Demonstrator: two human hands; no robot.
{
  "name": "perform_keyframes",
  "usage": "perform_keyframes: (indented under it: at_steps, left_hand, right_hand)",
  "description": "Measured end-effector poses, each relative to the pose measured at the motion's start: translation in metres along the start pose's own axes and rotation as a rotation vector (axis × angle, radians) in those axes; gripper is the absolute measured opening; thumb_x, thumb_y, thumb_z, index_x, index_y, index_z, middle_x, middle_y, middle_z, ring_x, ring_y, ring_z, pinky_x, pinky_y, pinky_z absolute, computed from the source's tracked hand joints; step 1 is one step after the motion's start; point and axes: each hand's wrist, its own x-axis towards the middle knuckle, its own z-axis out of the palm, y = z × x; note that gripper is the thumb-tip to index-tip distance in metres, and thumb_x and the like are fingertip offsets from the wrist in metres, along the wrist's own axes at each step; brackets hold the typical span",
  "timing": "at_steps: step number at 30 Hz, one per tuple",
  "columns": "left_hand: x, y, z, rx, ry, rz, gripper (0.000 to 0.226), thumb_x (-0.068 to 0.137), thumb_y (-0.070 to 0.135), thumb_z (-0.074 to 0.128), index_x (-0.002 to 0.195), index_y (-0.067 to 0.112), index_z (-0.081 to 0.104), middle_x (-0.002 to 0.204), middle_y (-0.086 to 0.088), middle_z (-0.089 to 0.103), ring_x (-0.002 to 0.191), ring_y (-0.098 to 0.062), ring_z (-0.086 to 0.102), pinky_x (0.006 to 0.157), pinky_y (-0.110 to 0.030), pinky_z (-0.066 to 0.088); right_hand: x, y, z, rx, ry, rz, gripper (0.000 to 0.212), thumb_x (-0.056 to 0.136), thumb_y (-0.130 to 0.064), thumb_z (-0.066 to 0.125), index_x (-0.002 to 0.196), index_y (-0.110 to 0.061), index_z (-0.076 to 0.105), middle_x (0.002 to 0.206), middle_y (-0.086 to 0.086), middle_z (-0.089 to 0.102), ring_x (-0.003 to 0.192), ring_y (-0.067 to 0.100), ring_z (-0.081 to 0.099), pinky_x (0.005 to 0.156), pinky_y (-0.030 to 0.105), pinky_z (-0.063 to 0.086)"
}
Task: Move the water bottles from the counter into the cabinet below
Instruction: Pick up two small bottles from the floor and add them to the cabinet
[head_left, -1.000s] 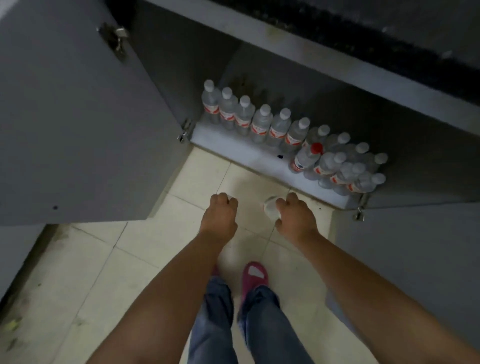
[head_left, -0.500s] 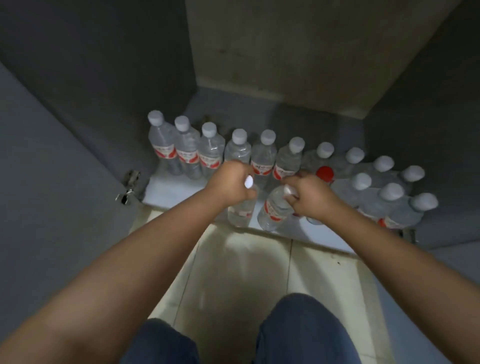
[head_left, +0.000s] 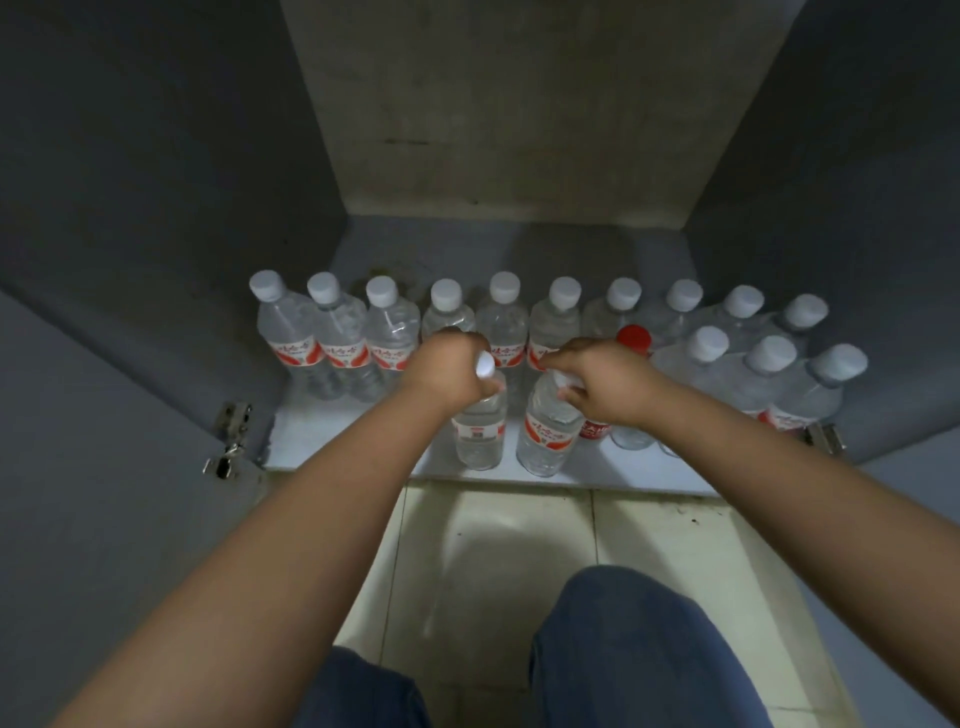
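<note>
Both hands have carried their bottles down onto the cabinet floor since a moment ago, when the pair hung tilted just off the front edge; now both stand close to upright on the cabinet shelf (head_left: 363, 457), in front of the back row.

Going left to right: the back row of white-capped bottles (head_left: 332, 332) runs along the shelf, its first three standing free at the left. Next, the left hand (head_left: 447, 371) has its grip curled round the neck of the left bottle (head_left: 479, 431), whose white cap shows beside the knuckles. Just beside it stands the right bottle (head_left: 548, 431), leaning slightly, with the right hand (head_left: 602, 382) curled over its cap and neck. Behind that hand is a red-capped bottle (head_left: 634, 338), and further right a cluster of front bottles (head_left: 769, 374) fills the corner.

As I judge it, these two are as good as placed: what remains is to let go, with care that the leaning right one settles flat. The worktop is out of view, so I cannot tell how many bottles remain.
</note>
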Motion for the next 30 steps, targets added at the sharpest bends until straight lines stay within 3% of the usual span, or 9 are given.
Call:
perform_keyframes:
  at_steps: [5,8,12,17,20,24,28,30]
  left_hand:
    - [0.003,-0.001,-0.004,0.056,-0.081,0.074,0.036,0.085,0.019,0.063,0.12,0.009,0.061,0.124,-0.014,0.062,0.115,-0.029,0.057,0.094,-0.032,0.047]
    - [0.003,-0.011,-0.011,0.067,-0.152,0.165,0.046,0.082,0.009,0.065,0.127,0.017,0.057,0.132,-0.007,0.06,0.121,-0.024,0.055,0.101,-0.031,0.045]
    - [0.002,-0.024,-0.019,0.101,-0.156,0.174,0.047,0.084,-0.001,0.059,0.128,0.014,0.055,0.133,-0.009,0.058,0.121,-0.027,0.055,0.103,-0.035,0.046]
    - [-0.007,-0.026,-0.019,0.085,-0.153,0.155,0.04,0.086,0.002,0.059,0.125,0.008,0.057,0.129,-0.013,0.061,0.119,-0.029,0.056,0.102,-0.036,0.046]
    - [-0.013,-0.019,-0.019,0.151,-0.157,0.17,0.037,0.087,0.015,0.06,0.124,0.01,0.058,0.125,-0.013,0.062,0.114,-0.029,0.058,0.096,-0.038,0.048]
    - [-0.02,-0.01,-0.014,0.314,-0.059,0.047,0.039,0.093,0.041,0.05,0.12,0.013,0.055,0.116,-0.013,0.064,0.107,-0.029,0.06,0.084,-0.035,0.049]
    - [-0.018,0.0,-0.001,0.146,0.026,-0.252,0.049,0.095,0.049,0.039,0.113,0.007,0.056,0.114,-0.015,0.064,0.107,-0.032,0.061,0.083,-0.036,0.049]
    - [-0.016,0.0,0.001,0.096,0.017,-0.31,0.053,0.095,0.052,0.035,0.117,0.007,0.053,0.118,-0.017,0.062,0.11,-0.033,0.059,0.086,-0.037,0.049]
  right_hand:
    - [-0.004,0.003,0.005,0.021,0.013,-0.007,0.051,0.093,-0.012,0.051,0.142,-0.022,0.038,0.14,0.014,0.048,0.124,0.031,0.049,0.104,0.036,0.042]
    - [-0.003,0.004,0.006,0.033,0.024,-0.009,0.051,0.094,-0.013,0.05,0.142,-0.021,0.037,0.146,0.012,0.043,0.13,0.029,0.045,0.107,0.037,0.039]
    - [-0.001,0.004,0.005,0.046,0.031,-0.012,0.05,0.094,-0.012,0.049,0.142,-0.018,0.037,0.146,0.012,0.043,0.129,0.03,0.045,0.107,0.036,0.039]
    - [-0.003,0.003,0.007,0.046,0.038,0.003,0.051,0.094,-0.011,0.049,0.142,-0.02,0.037,0.146,0.011,0.041,0.13,0.029,0.045,0.107,0.036,0.04]
    - [-0.004,0.003,0.008,0.038,0.04,0.002,0.051,0.094,-0.01,0.05,0.142,-0.019,0.036,0.146,0.012,0.042,0.13,0.029,0.044,0.108,0.036,0.04]
    - [-0.006,0.003,0.009,0.028,0.046,0.0,0.052,0.094,-0.01,0.05,0.143,-0.019,0.035,0.148,0.012,0.04,0.132,0.029,0.042,0.11,0.037,0.038]
    - [-0.01,0.0,0.007,0.015,0.049,-0.003,0.052,0.094,-0.011,0.05,0.143,-0.02,0.035,0.149,0.01,0.039,0.134,0.027,0.041,0.11,0.034,0.036]
    - [-0.011,-0.001,0.006,0.019,0.05,0.009,0.051,0.094,-0.012,0.05,0.143,-0.021,0.036,0.149,0.009,0.039,0.134,0.026,0.04,0.109,0.033,0.035]
